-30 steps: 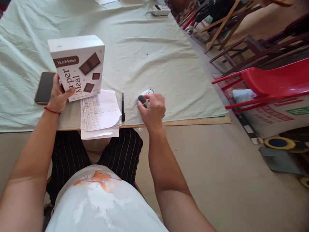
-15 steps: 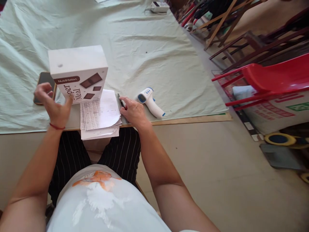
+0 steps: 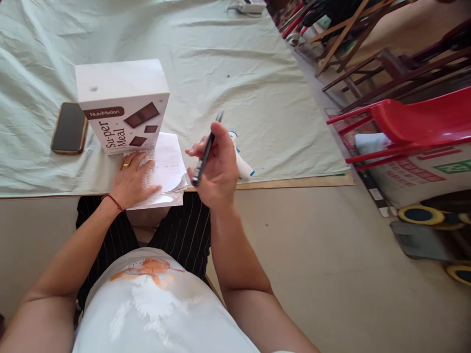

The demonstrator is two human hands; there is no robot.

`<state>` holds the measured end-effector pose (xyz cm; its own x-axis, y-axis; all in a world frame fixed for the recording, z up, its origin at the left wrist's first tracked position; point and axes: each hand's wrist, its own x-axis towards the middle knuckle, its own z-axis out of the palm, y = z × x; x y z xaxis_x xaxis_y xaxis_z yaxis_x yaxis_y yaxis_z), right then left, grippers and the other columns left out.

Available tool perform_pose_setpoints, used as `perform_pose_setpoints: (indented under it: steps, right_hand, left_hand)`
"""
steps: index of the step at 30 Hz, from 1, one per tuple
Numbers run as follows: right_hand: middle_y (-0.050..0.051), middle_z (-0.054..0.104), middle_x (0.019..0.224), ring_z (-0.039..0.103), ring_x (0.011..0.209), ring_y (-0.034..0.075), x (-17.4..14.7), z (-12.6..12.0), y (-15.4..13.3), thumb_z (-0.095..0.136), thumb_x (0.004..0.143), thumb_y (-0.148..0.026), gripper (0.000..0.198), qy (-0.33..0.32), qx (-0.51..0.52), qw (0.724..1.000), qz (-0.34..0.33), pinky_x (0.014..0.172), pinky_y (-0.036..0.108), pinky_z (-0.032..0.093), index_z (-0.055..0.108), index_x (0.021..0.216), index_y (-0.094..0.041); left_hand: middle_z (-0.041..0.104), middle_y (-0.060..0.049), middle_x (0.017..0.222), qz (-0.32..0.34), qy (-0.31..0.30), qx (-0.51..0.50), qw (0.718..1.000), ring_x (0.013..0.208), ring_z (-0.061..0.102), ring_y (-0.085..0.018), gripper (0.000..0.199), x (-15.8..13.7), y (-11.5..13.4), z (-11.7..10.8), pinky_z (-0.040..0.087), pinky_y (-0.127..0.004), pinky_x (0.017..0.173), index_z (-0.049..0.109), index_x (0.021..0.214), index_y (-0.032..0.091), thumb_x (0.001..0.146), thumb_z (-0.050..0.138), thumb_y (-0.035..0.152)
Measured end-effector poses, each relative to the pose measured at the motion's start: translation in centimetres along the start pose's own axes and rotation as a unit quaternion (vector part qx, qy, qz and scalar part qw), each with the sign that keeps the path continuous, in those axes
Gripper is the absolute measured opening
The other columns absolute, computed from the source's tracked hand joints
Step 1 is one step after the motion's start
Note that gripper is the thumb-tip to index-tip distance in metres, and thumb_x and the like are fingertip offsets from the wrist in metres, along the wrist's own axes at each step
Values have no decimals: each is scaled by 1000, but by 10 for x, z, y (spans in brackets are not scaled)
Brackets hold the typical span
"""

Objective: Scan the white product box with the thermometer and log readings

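My left hand (image 3: 133, 179) lies flat with fingers spread on a stack of written papers (image 3: 170, 164) at the table's front edge. In my right hand (image 3: 221, 171) a dark pen (image 3: 206, 156) is held up in the air, gripped near the thumb, its other fingers partly curled. Behind the papers stands a white box (image 3: 127, 115) printed "NutriMotion Su-per Meal", resting on or against their far left part. A white and blue infrared thermometer (image 3: 243, 164) lies on the cloth, partly hidden behind my right hand.
A phone (image 3: 69, 128) lies left of the box on the pale green tablecloth (image 3: 265, 108). Near the far edge sits a small white device (image 3: 250, 7). Beyond the table's right side are a red plastic chair (image 3: 415, 122), wooden chair frames and a printed sack (image 3: 412, 171).
My left hand has moved from beside the box onto the papers, uncovering the phone. My right hand has picked the pen up off the table and now covers part of the thermometer.
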<state>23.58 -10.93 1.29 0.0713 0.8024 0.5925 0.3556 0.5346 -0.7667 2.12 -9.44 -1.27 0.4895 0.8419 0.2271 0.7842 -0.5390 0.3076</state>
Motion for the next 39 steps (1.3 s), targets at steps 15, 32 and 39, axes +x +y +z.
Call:
perform_pose_setpoints:
  steps: [15, 32, 39]
  right_hand:
    - [-1, 70, 78, 65, 71, 17, -23, 53, 9, 62, 77, -31, 10, 5, 89, 954, 284, 73, 33, 58, 64, 84, -24]
    - [-5, 53, 59, 49, 58, 14, -38, 48, 4, 53, 79, -35, 17, -32, -33, 981, 191, 64, 32, 48, 48, 66, -26]
    - [-4, 54, 59, 49, 58, 14, -37, 47, 5, 53, 81, -37, 17, -40, -40, 981, 186, 63, 32, 46, 49, 68, -26]
  left_hand:
    - [61, -21, 146, 0, 53, -87, 995, 139, 56, -43, 72, -2, -10, 12, 43, -62, 120, 60, 129, 18, 71, 91, 50]
    - [65, -18, 140, 1, 69, -94, 993, 138, 58, -37, 22, -5, -4, 7, 44, -60, 120, 60, 106, 21, 85, 66, 23]
    - [65, -18, 139, 6, 71, -88, 994, 138, 58, -36, 19, -5, -3, 7, 46, -58, 119, 59, 103, 21, 85, 65, 23]
